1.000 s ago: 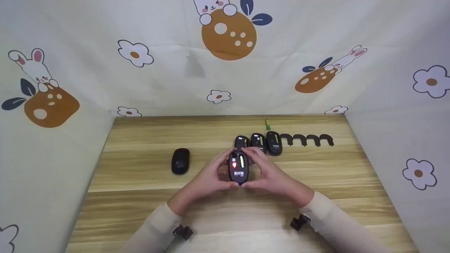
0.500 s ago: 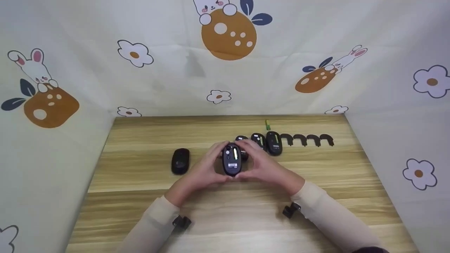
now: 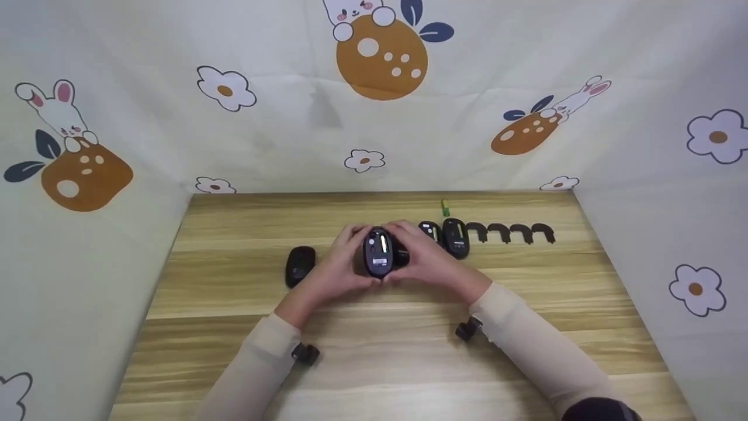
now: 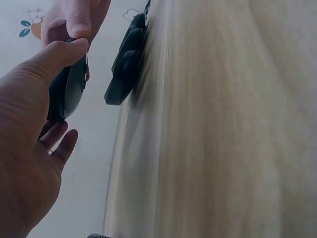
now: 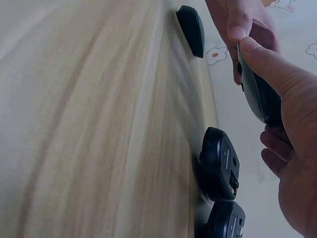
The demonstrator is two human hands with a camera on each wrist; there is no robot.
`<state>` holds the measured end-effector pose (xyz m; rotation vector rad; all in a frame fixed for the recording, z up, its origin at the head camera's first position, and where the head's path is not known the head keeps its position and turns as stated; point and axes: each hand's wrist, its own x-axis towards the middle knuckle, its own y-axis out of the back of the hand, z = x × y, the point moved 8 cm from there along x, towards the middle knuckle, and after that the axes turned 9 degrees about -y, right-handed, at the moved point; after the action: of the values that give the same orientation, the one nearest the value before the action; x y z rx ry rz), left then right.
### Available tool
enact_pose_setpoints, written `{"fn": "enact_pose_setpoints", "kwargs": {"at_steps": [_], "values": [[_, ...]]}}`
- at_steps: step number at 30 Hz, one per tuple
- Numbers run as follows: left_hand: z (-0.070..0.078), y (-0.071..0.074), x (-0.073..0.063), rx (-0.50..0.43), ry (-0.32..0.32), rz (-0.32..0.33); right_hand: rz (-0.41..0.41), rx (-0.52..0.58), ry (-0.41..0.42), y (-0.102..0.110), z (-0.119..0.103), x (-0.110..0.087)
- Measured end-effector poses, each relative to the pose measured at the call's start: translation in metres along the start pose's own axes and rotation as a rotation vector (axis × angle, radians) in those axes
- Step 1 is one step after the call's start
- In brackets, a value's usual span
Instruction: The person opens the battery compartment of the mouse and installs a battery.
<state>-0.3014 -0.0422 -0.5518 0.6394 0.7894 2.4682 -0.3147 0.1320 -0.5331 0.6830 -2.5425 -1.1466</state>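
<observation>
A black computer mouse is held underside up, its battery slot uncovered with a yellow-green battery inside. My left hand grips its left side and my right hand its right side, thumbs at the near end and fingers at the far end. Both wrist views show the held mouse raised above the table. Just right of it, a second mouse lies partly hidden behind my right hand. Beyond that are two more upturned mice, the middle one and the rightmost one.
Left of my hands, another black mouse sits right side up on the wooden table. Several curved black pieces form a row at the right. A yellow-green battery lies behind the mice. Patterned cloth encloses the table.
Both hands have carried the held mouse away from me and slightly left. A red light on its underside, lit a second ago, no longer shows. The other things stay put.
</observation>
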Motion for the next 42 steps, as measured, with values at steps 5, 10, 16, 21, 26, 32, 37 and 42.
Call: {"fn": "enact_pose_setpoints", "kwargs": {"at_steps": [5,10,16,21,26,32,37,42], "values": [[-0.008,0.002,0.008,0.035,0.037,-0.021,-0.020,0.006,-0.028,-0.002,0.008,0.011],[-0.017,0.003,0.015,0.050,0.035,-0.035,-0.027,-0.019,-0.038,-0.005,0.014,0.020],[-0.026,0.004,0.016,0.031,0.056,-0.051,-0.038,-0.062,-0.033,-0.010,0.014,0.029],[-0.030,0.005,0.017,0.028,0.059,-0.060,-0.037,-0.101,-0.023,-0.014,0.013,0.034],[-0.033,0.003,0.018,0.038,0.068,-0.077,-0.034,-0.123,-0.009,-0.017,0.014,0.036],[-0.034,0.001,0.018,0.043,0.079,-0.093,-0.025,-0.169,-0.017,-0.018,0.017,0.037],[-0.036,-0.002,0.020,0.064,0.082,-0.107,-0.034,-0.207,-0.017,-0.021,0.018,0.038],[-0.038,-0.004,0.022,0.065,0.089,-0.115,-0.036,-0.230,-0.015,-0.023,0.021,0.039]]}}
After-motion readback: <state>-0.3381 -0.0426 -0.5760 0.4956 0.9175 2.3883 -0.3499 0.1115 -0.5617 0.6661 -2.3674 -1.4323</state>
